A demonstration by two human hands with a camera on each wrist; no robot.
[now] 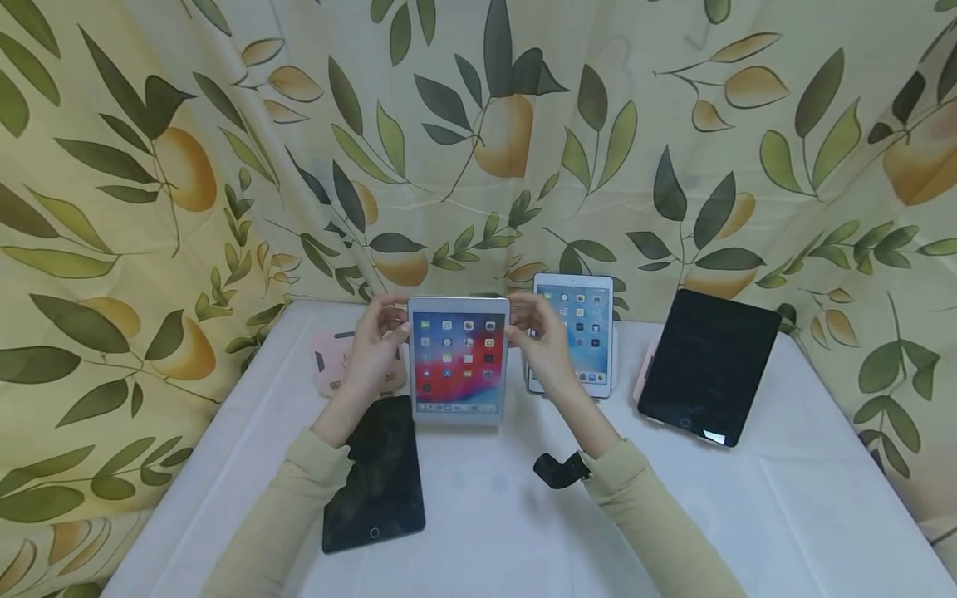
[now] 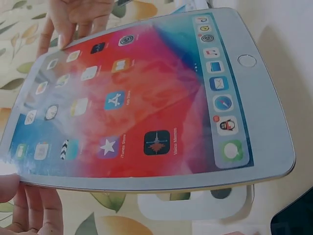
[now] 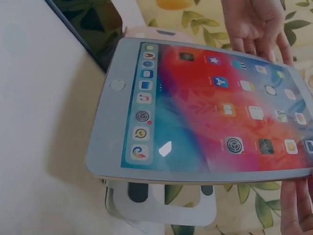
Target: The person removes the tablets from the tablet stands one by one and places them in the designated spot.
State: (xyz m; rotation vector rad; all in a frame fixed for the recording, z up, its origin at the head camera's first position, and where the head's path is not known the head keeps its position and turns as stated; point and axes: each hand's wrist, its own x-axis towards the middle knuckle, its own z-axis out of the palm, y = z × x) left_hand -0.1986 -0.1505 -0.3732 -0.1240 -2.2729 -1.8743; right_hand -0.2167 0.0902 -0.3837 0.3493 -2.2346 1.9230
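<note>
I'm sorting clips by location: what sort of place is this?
Perhaps a makeshift filming booth: leaf-printed cloth hangs around a white table, with several tablets there.

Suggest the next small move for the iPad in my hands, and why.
I'd probably ease the iPad gently back against the white stand: your left hand and right hand hold its sides, and the stand's dark pads show behind it, though contact is unclear.
</note>
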